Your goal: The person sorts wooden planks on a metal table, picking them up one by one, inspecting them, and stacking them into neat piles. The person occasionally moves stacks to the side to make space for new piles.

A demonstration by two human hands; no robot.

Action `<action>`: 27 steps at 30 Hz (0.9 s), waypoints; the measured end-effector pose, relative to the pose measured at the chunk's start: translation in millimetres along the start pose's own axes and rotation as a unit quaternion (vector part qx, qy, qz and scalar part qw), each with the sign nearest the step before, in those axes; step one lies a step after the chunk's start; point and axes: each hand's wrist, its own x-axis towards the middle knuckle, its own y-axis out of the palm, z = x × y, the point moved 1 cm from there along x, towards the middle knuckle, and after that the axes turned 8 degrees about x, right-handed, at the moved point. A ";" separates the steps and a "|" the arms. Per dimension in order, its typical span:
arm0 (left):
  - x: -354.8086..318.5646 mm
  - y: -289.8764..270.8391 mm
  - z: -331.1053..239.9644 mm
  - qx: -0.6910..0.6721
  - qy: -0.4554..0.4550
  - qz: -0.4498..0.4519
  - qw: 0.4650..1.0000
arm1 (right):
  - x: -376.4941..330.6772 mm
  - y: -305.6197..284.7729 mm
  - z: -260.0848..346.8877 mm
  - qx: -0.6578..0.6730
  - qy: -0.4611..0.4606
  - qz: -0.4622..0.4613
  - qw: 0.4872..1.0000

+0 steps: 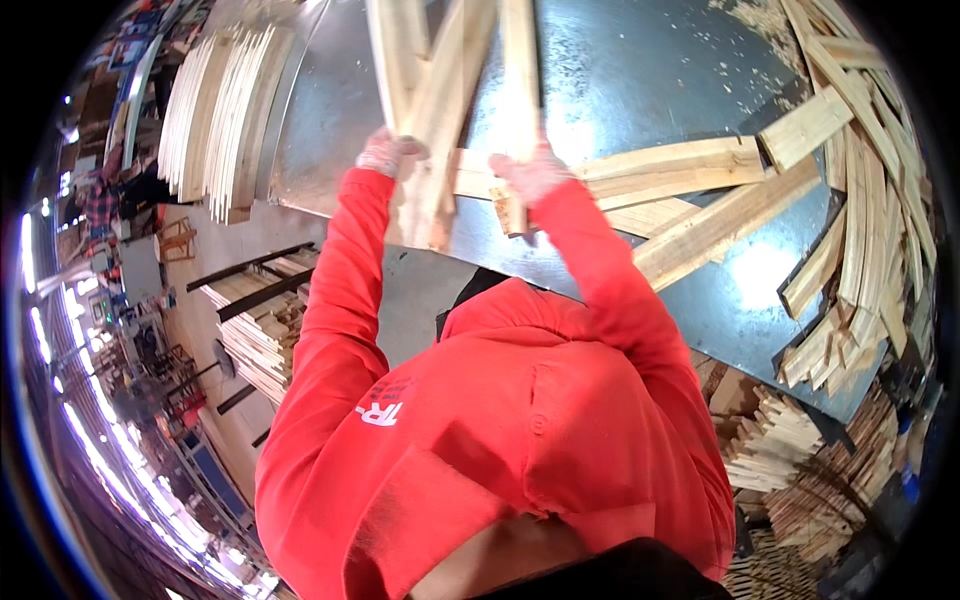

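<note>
Tabletop, gray and glossy, as I view it from above through the head camera. I have the left hand closed on a pale board that runs toward the upper edge of the view, the thumb laid over the wood. Just beside this hand, a diagonal board slants down to the left, its near end by the front edge of the tabletop. I have the right hand wrapped around a narrow board, near its lower end, the thumb toward the left; blur keeps me from telling how each finger sits. Both arms reach forward in red sleeves. To the right of the right hand, a crossing board lies sideways, with an angled board nearer to me. Farther right I note a heap of boards along the tabletop's rim and, at the upper right, wood shavings. Beyond the left edge stands a board stack; a second pile lies among dark bars below it.
</note>
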 end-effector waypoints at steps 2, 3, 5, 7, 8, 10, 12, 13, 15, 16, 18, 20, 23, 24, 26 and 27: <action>0.5 17.3 -24.8 -0.139 -0.062 0.006 0.988 | 8.4 35.0 11.5 -0.104 0.025 -0.011 0.994; 1.6 15.1 -51.3 -0.406 -0.256 0.032 0.877 | 12.9 41.8 7.6 -0.048 0.029 0.007 0.998; -17.9 -4.4 -82.5 -0.503 -0.273 0.047 0.819 | 6.4 21.0 9.3 0.208 0.110 0.092 0.968; -32.0 -19.8 -92.0 -0.512 -0.253 0.065 0.818 | -8.7 6.8 13.3 0.409 0.176 0.071 0.892; -27.6 -2.9 -77.0 -0.402 -0.245 0.050 0.881 | -14.0 10.0 1.0 0.297 0.128 0.081 0.943; -21.7 -4.3 -92.7 -0.433 -0.252 -0.001 0.866 | -20.7 26.5 -37.4 0.072 0.023 0.076 0.994; -23.7 -46.6 -116.4 -0.494 -0.290 -0.004 0.820 | -54.2 47.8 30.9 -0.339 0.025 0.122 0.933; -21.7 -47.3 -115.6 -0.388 -0.286 -0.001 0.876 | -76.5 55.8 17.8 -0.385 -0.084 0.103 0.913; -27.1 -43.0 -110.6 -0.167 -0.270 0.000 0.948 | -59.5 39.7 15.6 -0.269 -0.046 0.324 0.906; -25.0 -47.1 -121.7 -0.156 -0.286 0.030 0.945 | -55.1 19.3 21.9 -0.312 -0.120 0.334 0.881; -24.6 -63.9 -131.0 -0.122 -0.322 0.084 0.935 | -57.5 -29.6 69.0 -0.552 -0.173 0.291 0.762; -21.6 -52.2 -121.7 -0.289 -0.263 0.093 0.916 | -38.8 -81.0 47.8 -0.713 -0.115 0.248 0.646; -13.1 -41.8 -80.9 -0.466 -0.183 0.081 0.862 | -43.3 -112.3 19.7 -0.675 -0.144 0.277 0.668; -19.1 -46.4 -66.3 -0.546 -0.176 0.086 0.815 | -47.6 -113.9 13.0 -0.666 -0.143 0.279 0.676; -34.1 -56.2 -34.1 -0.660 -0.192 0.118 0.717 | -60.3 -116.0 17.2 -0.663 -0.122 0.304 0.673; -42.3 -64.3 -15.7 -0.632 -0.167 0.101 0.750 | -65.5 -118.5 25.5 -0.668 -0.104 0.321 0.663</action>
